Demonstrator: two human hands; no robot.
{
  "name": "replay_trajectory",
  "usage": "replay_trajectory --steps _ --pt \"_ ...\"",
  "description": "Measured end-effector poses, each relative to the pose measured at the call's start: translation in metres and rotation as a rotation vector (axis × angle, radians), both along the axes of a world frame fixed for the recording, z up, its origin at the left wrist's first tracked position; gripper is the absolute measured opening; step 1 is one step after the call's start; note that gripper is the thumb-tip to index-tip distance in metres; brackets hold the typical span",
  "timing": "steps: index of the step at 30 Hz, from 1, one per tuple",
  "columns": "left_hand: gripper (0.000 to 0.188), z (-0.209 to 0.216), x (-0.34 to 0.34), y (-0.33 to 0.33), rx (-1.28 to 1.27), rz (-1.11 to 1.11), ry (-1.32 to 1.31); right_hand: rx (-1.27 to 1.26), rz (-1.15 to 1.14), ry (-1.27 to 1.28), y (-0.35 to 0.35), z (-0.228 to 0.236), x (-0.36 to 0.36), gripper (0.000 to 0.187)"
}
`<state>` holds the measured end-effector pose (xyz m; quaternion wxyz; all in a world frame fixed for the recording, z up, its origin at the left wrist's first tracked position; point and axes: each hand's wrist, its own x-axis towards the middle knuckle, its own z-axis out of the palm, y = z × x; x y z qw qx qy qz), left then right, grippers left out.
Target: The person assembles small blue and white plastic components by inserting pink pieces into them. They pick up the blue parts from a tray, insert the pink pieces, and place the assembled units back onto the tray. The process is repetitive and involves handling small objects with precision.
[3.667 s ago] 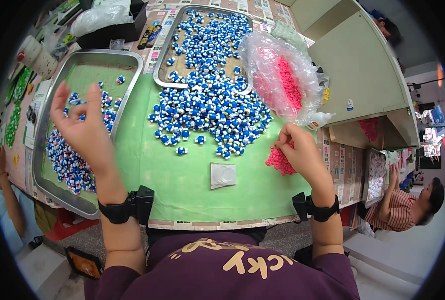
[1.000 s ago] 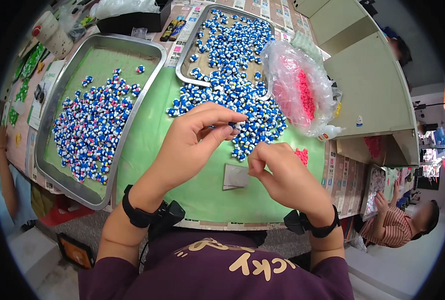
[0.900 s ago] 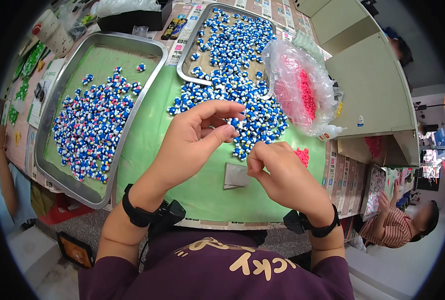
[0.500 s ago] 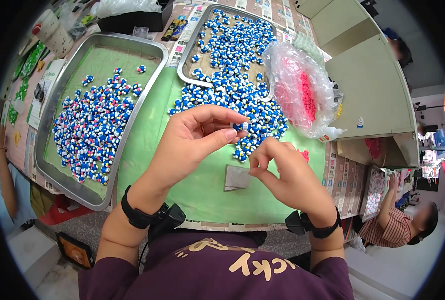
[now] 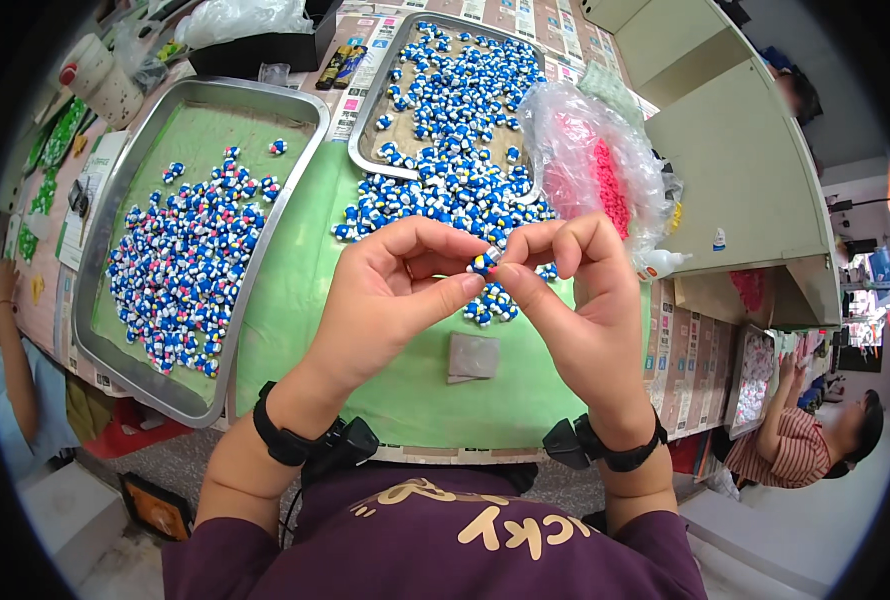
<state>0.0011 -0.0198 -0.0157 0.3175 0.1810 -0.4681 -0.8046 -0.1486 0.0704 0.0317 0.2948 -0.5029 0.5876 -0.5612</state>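
Note:
My left hand (image 5: 405,285) is closed in a pinch on a small blue-and-white figurine (image 5: 482,263) with a touch of yellow. Thumb and fingers of my right hand (image 5: 575,285) meet at the figurine's right side, closed on a tiny pink piece (image 5: 493,269) that is mostly hidden by the fingertips. Both hands hover over a loose pile of similar figurines (image 5: 405,203). Below them a flat grey block (image 5: 473,356) lies on the green mat (image 5: 385,390).
At left stands a metal tray (image 5: 83,300) of figurines with pink bits. Another metal tray (image 5: 363,125) spills figurines at the back. A plastic bag (image 5: 565,170) of pink pieces, a white bottle (image 5: 662,263) and a cabinet (image 5: 745,180) are on the right. People sit at both sides.
My right hand has risen from beside the grey block to the figurine, and its fingertips now touch it. The left hand still grips the figurine, which has been turned.

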Motion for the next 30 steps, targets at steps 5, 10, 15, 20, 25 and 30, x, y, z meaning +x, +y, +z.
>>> replay_trajectory --steps 5,10,15,20,25,30 --pt "0.023 0.001 0.001 0.005 -0.078 0.056 0.002 -0.015 -0.042 0.074 0.0 -0.004 0.003 0.03" --pt "0.017 0.001 0.0 0.009 -0.354 0.177 -0.058 -0.056 -0.117 0.187 0.003 -0.011 0.013 0.031" --pt "0.02 0.002 0.003 0.008 -0.36 0.119 0.011 0.052 -0.031 0.075 0.007 -0.006 -0.004 0.037" --pt "0.015 0.001 0.005 -0.004 -0.401 0.237 0.012 0.058 -0.062 -0.04 0.022 0.006 -0.039 0.038" --pt "0.017 -0.003 0.02 -0.026 -0.45 0.455 0.024 0.19 -0.22 0.172 0.051 -0.003 -0.082 0.028" --pt "0.026 0.008 0.009 -0.01 -0.73 0.435 0.139 0.341 -0.123 0.577 0.064 -0.032 -0.082 0.02"
